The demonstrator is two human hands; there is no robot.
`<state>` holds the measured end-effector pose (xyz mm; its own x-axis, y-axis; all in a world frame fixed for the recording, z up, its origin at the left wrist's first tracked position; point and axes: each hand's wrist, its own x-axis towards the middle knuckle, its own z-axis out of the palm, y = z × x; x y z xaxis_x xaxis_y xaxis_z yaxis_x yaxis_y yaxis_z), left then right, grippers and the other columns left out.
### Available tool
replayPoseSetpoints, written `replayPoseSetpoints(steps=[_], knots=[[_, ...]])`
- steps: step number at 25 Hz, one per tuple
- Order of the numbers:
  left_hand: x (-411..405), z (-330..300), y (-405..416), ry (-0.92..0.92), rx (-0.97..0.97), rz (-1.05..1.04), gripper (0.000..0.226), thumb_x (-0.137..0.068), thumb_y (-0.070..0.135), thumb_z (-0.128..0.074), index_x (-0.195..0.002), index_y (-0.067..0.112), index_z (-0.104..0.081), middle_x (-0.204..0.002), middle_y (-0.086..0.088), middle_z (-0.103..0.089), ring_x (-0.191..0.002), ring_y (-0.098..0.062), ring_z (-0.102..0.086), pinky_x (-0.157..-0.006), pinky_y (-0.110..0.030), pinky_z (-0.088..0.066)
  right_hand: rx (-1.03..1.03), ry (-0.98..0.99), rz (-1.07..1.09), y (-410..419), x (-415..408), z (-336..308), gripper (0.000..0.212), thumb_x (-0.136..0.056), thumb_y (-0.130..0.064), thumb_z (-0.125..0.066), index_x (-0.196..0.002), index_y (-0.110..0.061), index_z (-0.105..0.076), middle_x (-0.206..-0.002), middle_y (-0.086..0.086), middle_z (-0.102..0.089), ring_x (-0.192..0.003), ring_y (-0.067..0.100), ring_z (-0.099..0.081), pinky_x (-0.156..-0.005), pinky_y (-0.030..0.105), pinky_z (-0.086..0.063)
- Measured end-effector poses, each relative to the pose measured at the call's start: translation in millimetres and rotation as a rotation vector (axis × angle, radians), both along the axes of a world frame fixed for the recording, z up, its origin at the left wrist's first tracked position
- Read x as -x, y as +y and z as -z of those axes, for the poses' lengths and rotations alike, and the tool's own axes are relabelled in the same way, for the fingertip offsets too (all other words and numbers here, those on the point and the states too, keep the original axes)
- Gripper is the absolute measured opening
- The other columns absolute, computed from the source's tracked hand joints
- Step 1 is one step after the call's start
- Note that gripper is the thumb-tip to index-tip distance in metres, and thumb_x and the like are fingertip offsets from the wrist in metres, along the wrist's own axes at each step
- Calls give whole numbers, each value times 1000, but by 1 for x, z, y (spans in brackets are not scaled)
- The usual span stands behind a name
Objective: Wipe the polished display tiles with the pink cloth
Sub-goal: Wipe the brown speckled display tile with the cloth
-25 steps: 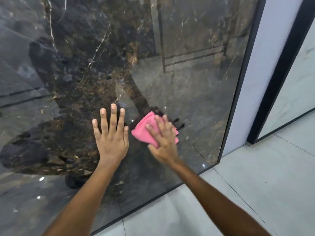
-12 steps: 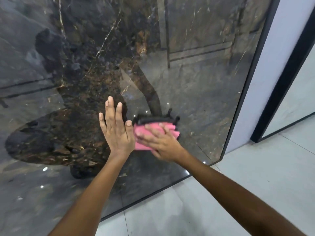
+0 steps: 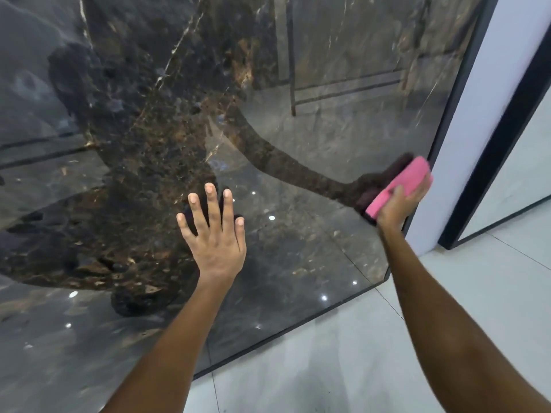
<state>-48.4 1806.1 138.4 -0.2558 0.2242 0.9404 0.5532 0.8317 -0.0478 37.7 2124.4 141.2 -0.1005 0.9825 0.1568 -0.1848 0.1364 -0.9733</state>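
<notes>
Now I am sweeping the cloth [image 3: 401, 183] out to the right, and that is the change: a moment ago it was bunched just beside my left hand [image 3: 216, 236], and it is now well apart from it, up against the tile's [image 3: 313, 144] right edge. My right hand [image 3: 398, 204] is gripping the cloth, thumb curled over its front, and pressing it to the glossy dark surface; the far fingers are hidden behind the pink fold, so I cannot tell how they lie. My left hand is staying flat on the tile, fingers spread and straight, holding nothing, bracing me while I am leaning in. Beyond my right hand a white strip [image 3: 465, 138] is running up beside the tile's black edge. I am judging that this stroke has covered the band between my hands, so the lower right part looks done. Above and to the left of my left hand the surface probably needs wiping yet.
</notes>
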Motion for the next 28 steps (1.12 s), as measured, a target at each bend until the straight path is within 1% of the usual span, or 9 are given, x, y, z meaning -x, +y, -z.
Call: replayPoseSetpoints(steps=[2, 5, 9, 11, 16, 18, 21, 24, 28], knots=[[-1, 0, 1, 4, -9, -6, 58, -106, 35, -18, -155, 17, 6, -161, -4, 20, -148, -26, 18, -118, -49, 9, 155, -81, -60, -67, -3, 44, 74, -88, 1, -45, -152, -5, -9, -160, 14, -4, -147, 26, -10, -117, 27, -6], [2, 3, 1, 44, 6, -17, 58, -106, 34, -19, -156, 16, 5, -162, -5, 18, -149, -27, 16, -119, -49, 8, -366, -167, -267, -145, -3, 49, 80, -80, 3, -43, -152, -4, -8, -159, 13, 2, -148, 22, 0, -119, 26, 2], [2, 4, 1, 70, 28, -40, 59, -105, 34, -20, -156, 15, 4, -162, -7, 18, -149, -29, 15, -119, -49, 6, -549, -88, 37, -28, 10, -35, 77, -73, 3, -41, -149, -1, -24, -155, 26, -16, -144, 34, -19, -119, 24, -11], [4, 7, 3, 91, 24, -56, 59, -104, 33, -19, -156, 14, 1, -162, -8, 15, -149, -29, 13, -120, -49, 4, -418, -58, 106, 26, 2, -27, 72, -77, 2, -40, -148, -3, -29, -149, 22, -25, -139, 30, -29, -114, 23, -20], [6, 10, 5, 122, 20, -84, 59, -103, 32, -22, -156, 14, -1, -162, -7, 13, -149, -29, 11, -120, -48, 2, 476, -229, -65, 7, -15, 96, 62, -98, -23, -40, -153, -10, -15, -154, 18, -24, -138, 32, -32, -111, 39, -30], [5, 8, 5, 114, 20, -83, 60, -103, 32, -23, -156, 14, -2, -162, -7, 13, -149, -29, 11, -120, -48, 2, 357, -355, -178, -59, -20, 119, 68, -97, -20, -44, -154, -9, -8, -159, 14, -11, -144, 27, -21, -116, 39, -21], [6, 12, 3, 136, 34, -68, 59, -103, 32, -23, -156, 14, -3, -163, -7, 12, -150, -28, 10, -120, -48, 2, -205, -292, -316, -104, -20, 98, 74, -91, -11, -46, -154, -15, -7, -159, 7, -3, -142, 14, -13, -116, 30, -14], [8, 12, 3, 140, 30, -53, 60, -103, 31, -25, -156, 13, -5, -163, -7, 11, -150, -28, 10, -120, -50, 2, -501, -177, -62, -26, 4, 21, 78, -78, -13, -37, -153, -19, -17, -155, 5, -12, -141, 31, -27, -112, 48, -32], [6, 14, 4, 137, 22, -64, 61, -103, 31, -26, -156, 14, -3, -163, -6, 13, -149, -27, 11, -120, -50, 3, -27, -123, 58, 52, 7, 47, 77, -78, -19, -40, -152, -9, -21, -154, 16, -26, -139, 30, -33, -113, 45, -30]])
